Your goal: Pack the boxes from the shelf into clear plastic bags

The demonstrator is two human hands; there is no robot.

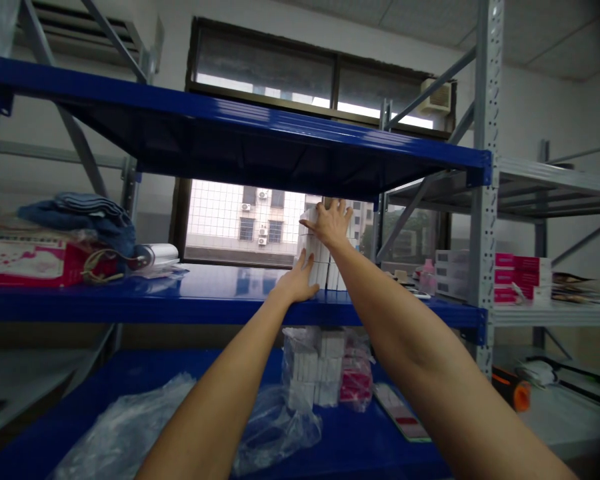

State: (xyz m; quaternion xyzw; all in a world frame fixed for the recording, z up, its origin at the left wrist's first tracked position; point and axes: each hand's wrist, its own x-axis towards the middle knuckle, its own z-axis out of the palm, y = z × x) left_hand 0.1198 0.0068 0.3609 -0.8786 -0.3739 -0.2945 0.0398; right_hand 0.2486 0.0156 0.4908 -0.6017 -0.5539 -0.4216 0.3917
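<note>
A stack of small white boxes stands on the middle blue shelf, in front of the window. My left hand rests against the lower left side of the stack, thumb and fingers apart. Higher up, my right hand lies on the upper part of the stack with its fingers spread. Part of the stack is hidden behind my right hand and forearm.
Left on that shelf are a red and white box, folded denim and a white roll. Below lie bagged white boxes and clear plastic. A metal upright stands at right, beside pink boxes.
</note>
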